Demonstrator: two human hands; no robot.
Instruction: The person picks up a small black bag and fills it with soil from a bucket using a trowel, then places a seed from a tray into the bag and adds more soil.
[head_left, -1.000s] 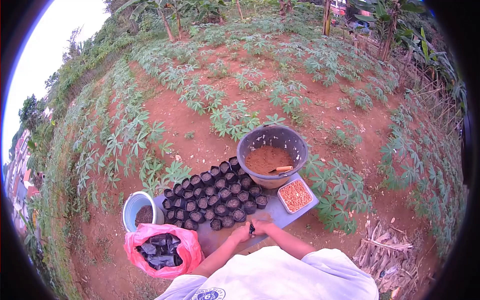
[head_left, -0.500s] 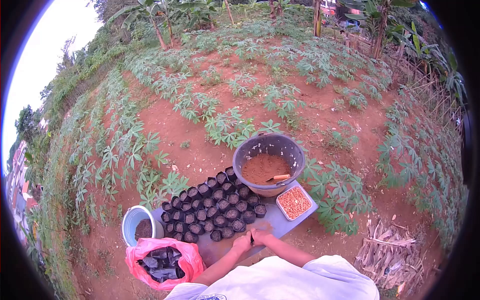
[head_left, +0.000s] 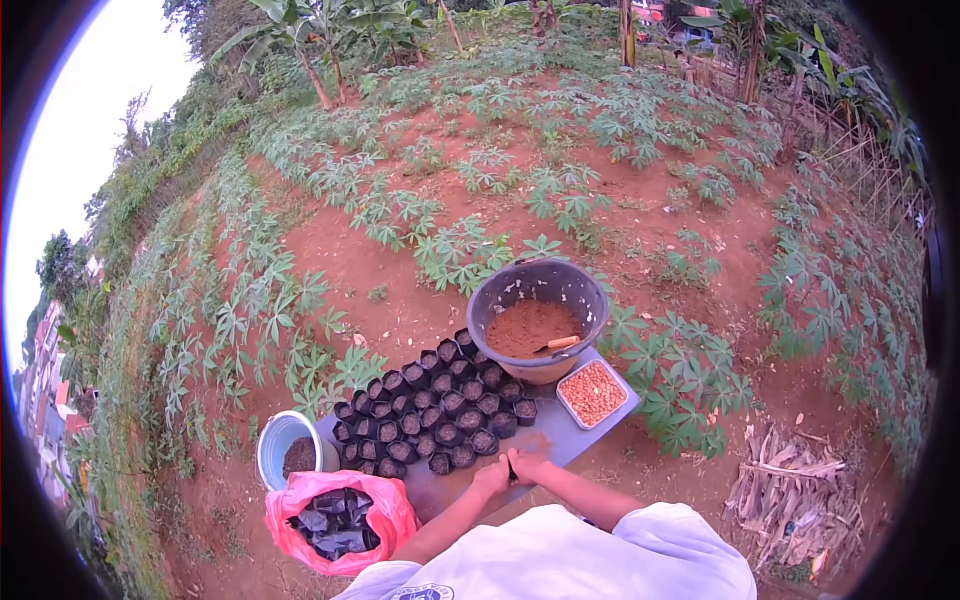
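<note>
My left hand [head_left: 493, 474] and my right hand [head_left: 526, 466] meet over the near edge of a grey table [head_left: 575, 440]. Between them is a small black item [head_left: 512, 468], apparently a planting bag, with the fingers of both hands closed on it. Just beyond the hands stand rows of black planting bags [head_left: 425, 400] filled with dark soil. To the right, a tray of orange-yellow seeds [head_left: 592, 394] lies near the table's corner. Behind it is a large dark bucket [head_left: 540, 362] of reddish soil, holding a trowel with an orange handle [head_left: 562, 343].
A light blue bucket [head_left: 270, 450] with dark soil stands at the table's left end. In front of it, a pink plastic bag [head_left: 390, 510] holds black plastic bags. Leafy plants [head_left: 690, 385] grow around the table, and dry leaves [head_left: 790, 495] lie at the right.
The view has shifted slightly. My hands remain together at the table edge, their fingers slightly repositioned around the small black item.
</note>
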